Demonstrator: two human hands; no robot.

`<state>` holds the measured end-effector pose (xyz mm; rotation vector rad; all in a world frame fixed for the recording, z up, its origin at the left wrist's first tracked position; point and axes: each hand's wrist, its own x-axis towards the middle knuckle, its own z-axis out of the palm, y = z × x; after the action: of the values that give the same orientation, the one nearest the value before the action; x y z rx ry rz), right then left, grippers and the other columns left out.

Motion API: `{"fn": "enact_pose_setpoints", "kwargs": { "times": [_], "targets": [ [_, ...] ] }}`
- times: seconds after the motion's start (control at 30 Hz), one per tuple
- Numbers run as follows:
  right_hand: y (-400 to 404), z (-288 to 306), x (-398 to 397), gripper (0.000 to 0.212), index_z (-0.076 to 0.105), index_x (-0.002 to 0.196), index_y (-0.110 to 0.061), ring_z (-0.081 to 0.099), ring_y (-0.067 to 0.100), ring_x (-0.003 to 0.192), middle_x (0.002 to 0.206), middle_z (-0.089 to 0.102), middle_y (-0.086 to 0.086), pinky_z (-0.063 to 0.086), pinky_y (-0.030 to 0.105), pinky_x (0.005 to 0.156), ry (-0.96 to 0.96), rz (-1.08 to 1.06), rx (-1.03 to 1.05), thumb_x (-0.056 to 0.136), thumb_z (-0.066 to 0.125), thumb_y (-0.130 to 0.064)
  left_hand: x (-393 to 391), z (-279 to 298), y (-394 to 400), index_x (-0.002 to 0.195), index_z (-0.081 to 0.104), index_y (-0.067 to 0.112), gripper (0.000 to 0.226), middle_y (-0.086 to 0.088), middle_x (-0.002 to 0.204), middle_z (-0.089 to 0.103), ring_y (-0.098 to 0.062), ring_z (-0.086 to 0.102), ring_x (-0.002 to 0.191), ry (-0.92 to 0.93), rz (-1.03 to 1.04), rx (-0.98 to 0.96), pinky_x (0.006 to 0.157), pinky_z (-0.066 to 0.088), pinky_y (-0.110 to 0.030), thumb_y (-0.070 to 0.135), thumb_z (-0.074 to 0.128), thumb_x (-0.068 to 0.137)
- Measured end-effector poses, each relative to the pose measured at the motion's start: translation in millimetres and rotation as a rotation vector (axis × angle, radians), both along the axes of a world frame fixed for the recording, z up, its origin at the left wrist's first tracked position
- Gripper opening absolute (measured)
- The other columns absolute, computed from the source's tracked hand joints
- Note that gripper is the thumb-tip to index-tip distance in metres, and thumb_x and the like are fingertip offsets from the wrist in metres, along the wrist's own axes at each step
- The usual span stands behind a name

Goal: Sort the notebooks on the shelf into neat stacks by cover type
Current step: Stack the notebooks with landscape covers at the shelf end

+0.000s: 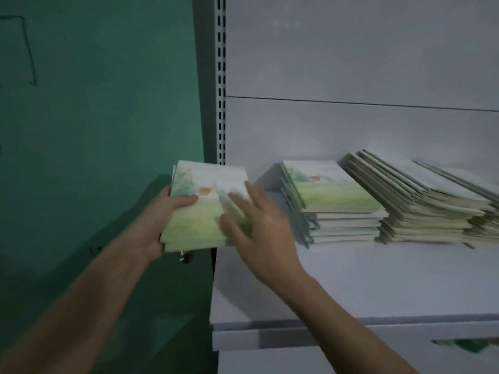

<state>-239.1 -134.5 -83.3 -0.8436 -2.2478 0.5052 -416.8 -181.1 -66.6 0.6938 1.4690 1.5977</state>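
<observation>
A person's left hand holds a small bundle of notebooks at the left end of a white shelf, its grip clamped on the bundle's left edge with the thumb on the green landscape cover. The right hand lies flat on the cover, fingers straight and spread, blurred. Further right on the shelf sits a neat stack with the same cover. Just beside it, a slanted, fanned pile of pale notebooks reaches the right edge. A green wall stands to the left.
</observation>
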Motion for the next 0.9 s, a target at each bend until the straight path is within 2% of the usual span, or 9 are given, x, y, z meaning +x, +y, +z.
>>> {"fn": "enact_pose_setpoints", "kwargs": {
  "times": [0.07, 0.2, 0.3, 0.37, 0.43, 0.53, 0.63, 0.77, 0.9],
  "targets": [
    [26, 27, 26, 0.055, 0.039, 0.144, -0.029, 0.038, 0.015, 0.132, 0.145, 0.040, -0.006, 0.036, 0.035, 0.107, 0.103, -0.036, -0.197, 0.093, 0.052, -0.047, 27, 19, 15, 0.121, 0.057, 0.020, 0.035, -0.012, 0.104, 0.070, -0.031, 0.069, 0.080, -0.018, 0.028, 0.022, 0.068, 0.059, -0.051, 0.018, 0.062, 0.087],
    [70, 79, 93, 0.042, 0.056, 0.130, -0.020, 0.067, 0.010, 0.089, 0.116, 0.060, 0.001, 0.057, 0.025, 0.076, 0.436, 0.064, -0.486, 0.089, 0.065, -0.015, 100, 57, 62, 0.111, 0.063, 0.012, 0.026, -0.008, 0.089, 0.069, -0.023, 0.068, 0.071, -0.042, -0.006, 0.092, 0.050, 0.055, -0.029, 0.017, 0.060, 0.086],
    [112, 98, 140, 0.045, 0.055, 0.132, -0.013, 0.069, 0.020, 0.089, 0.115, 0.062, 0.009, 0.059, 0.034, 0.081, 0.502, 0.027, -0.532, 0.088, 0.066, -0.012, 141, 77, 102, 0.110, 0.065, 0.006, 0.023, -0.011, 0.094, 0.071, -0.025, 0.070, 0.079, 0.056, -0.027, 0.128, 0.061, 0.060, -0.037, 0.012, 0.060, 0.088],
    [140, 93, 157, 0.043, 0.055, 0.131, -0.012, 0.066, 0.023, 0.094, 0.118, 0.060, 0.006, 0.055, 0.036, 0.086, 0.311, -0.078, -0.452, 0.089, 0.061, -0.014, 159, 70, 126, 0.109, 0.063, 0.007, 0.019, -0.009, 0.099, 0.071, -0.021, 0.069, 0.081, 0.229, -0.027, 0.090, 0.066, 0.059, -0.034, 0.006, 0.058, 0.090],
    [150, 71, 158, 0.030, 0.059, 0.119, -0.009, 0.060, 0.029, 0.098, 0.116, 0.059, 0.009, 0.048, 0.035, 0.081, -0.192, -0.181, -0.232, 0.092, 0.048, -0.013, 173, 50, 140, 0.114, 0.061, 0.013, 0.022, -0.007, 0.114, 0.068, -0.018, 0.066, 0.093, 0.402, -0.065, -0.026, 0.083, 0.056, -0.032, 0.008, 0.055, 0.093],
    [155, 38, 157, 0.021, 0.054, 0.100, -0.008, 0.053, 0.035, 0.100, 0.108, 0.054, 0.014, 0.038, 0.040, 0.084, -0.493, -0.238, 0.070, 0.095, 0.033, -0.009, 183, 24, 141, 0.129, 0.057, 0.023, 0.032, 0.002, 0.117, 0.068, -0.016, 0.065, 0.104, 0.316, -0.080, -0.016, 0.091, 0.053, -0.032, 0.029, 0.052, 0.099],
    [156, 17, 165, 0.031, 0.048, 0.118, -0.006, 0.046, 0.034, 0.113, 0.121, 0.050, 0.014, 0.039, 0.042, 0.094, -0.155, -0.170, 0.008, 0.100, 0.034, -0.026, 184, 4, 127, 0.104, 0.059, 0.031, 0.024, 0.014, 0.082, 0.073, 0.000, 0.070, 0.079, 0.095, 0.012, 0.142, 0.074, 0.053, -0.024, 0.043, 0.038, 0.102],
    [134, -26, 177, 0.056, 0.028, 0.148, -0.019, 0.042, 0.018, 0.131, 0.145, 0.043, 0.000, 0.039, 0.042, 0.106, 0.302, -0.103, -0.174, 0.098, 0.038, -0.043, 188, -33, 111, 0.148, 0.037, 0.025, 0.083, 0.008, 0.137, 0.057, -0.007, 0.055, 0.124, 0.177, 0.018, 0.208, 0.113, 0.035, -0.041, 0.073, 0.053, 0.081],
    [142, -38, 181, 0.065, 0.015, 0.150, -0.033, 0.047, 0.015, 0.129, 0.146, 0.044, -0.005, 0.042, 0.044, 0.105, 0.427, -0.014, -0.316, 0.096, 0.046, -0.049, 202, -42, 109, 0.154, 0.013, 0.026, 0.095, 0.036, 0.134, 0.036, 0.025, 0.047, 0.111, 0.407, 0.072, 0.297, 0.093, 0.041, -0.006, 0.058, 0.059, 0.078]
  ]
}}
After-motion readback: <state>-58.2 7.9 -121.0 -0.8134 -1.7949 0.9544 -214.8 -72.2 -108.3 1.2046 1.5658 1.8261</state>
